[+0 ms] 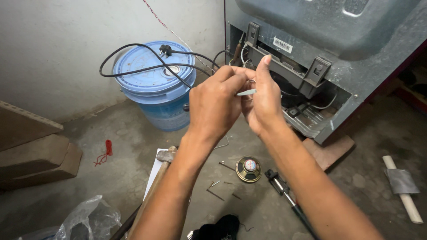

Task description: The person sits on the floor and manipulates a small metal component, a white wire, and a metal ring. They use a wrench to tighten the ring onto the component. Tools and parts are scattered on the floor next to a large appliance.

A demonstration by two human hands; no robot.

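Below my wrists, on the concrete floor (356,178), lie a wooden-handled hammer (161,165), a small round speaker (248,169) and loose nails. My left hand (213,104) and right hand (262,100) meet, pinching a thin pale metal strip (247,92) between the fingertips, probably for close work. Just beyond stands a grey appliance back (351,71); far left, a blue plastic bucket (153,89).

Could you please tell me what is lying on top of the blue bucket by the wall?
A black power cord loops across the blue bucket's lid, its plug resting near the far edge. The lid is closed, so the bucket's contents cannot be seen, and the left hand hides where the cord runs on.
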